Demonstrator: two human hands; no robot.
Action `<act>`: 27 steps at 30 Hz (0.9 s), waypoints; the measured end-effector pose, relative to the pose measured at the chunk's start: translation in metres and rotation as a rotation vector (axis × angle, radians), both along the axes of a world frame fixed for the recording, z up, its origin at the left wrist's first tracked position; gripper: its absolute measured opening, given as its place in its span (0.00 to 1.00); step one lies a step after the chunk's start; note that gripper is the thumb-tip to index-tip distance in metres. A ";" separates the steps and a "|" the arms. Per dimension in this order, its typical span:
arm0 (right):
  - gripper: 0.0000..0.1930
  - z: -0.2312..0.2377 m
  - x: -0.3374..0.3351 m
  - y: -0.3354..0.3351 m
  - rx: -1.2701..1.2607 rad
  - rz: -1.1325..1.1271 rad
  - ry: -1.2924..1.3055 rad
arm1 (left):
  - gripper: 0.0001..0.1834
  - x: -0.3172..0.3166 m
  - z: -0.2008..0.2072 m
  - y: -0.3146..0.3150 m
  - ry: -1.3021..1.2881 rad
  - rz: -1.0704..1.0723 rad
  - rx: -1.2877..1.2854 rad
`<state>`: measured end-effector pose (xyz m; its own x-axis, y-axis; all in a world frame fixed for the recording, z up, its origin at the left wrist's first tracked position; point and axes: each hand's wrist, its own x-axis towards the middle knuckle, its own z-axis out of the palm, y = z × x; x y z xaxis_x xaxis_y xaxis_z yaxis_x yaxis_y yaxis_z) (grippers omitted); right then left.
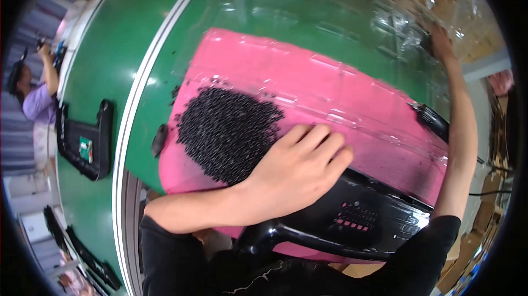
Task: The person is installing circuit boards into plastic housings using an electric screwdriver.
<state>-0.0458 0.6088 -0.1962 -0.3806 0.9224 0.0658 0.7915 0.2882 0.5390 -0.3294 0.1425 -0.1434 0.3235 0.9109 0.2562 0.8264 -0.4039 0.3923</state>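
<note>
The glossy black panel (316, 224) lies on the pink mat (286, 51), directly in front of the person. Its long axis runs left to right, dipping slightly toward the right; its curved, narrower arm points left and down toward the body. The left hand (300, 172) is over the panel's upper left edge, beside the pile of small black pieces (228, 131). Its fingers are bent and slightly apart; whether they pinch anything cannot be told. The right hand (440, 43) is at the far right, at the edge of the clear plastic tray (330, 32); its finger state cannot be told. Count: panel, one; pile, one; tray, one; black cylindrical tool (433, 123), one, tip toward the upper left; black frame (102, 139) beyond the rail (144, 73), one, carrying one green board (86, 149).
</note>
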 end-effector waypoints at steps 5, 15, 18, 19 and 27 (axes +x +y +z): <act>0.24 0.017 0.023 -0.011 0.392 0.132 0.058 | 0.21 -0.001 -0.003 0.003 -0.030 -0.100 -0.004; 0.17 0.141 -0.059 -0.273 -0.205 0.672 1.002 | 0.29 -0.004 0.002 -0.009 -0.169 0.064 0.246; 0.16 0.146 -0.069 -0.362 -0.321 0.673 0.976 | 0.44 -0.011 0.015 -0.005 -0.195 0.049 0.467; 0.18 0.152 -0.072 -0.386 -0.482 0.582 0.925 | 0.48 -0.012 0.019 -0.008 -0.202 0.037 0.436; 0.13 0.125 -0.050 -0.446 -0.405 0.539 1.064 | 0.36 -0.018 0.012 -0.011 -0.233 -0.275 0.419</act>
<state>-0.0960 0.1625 -0.0713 -0.6470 0.6923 0.3197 0.5092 0.7043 -0.4947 -0.3476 0.1313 -0.1311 0.4264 0.6057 0.6718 0.5789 -0.7534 0.3118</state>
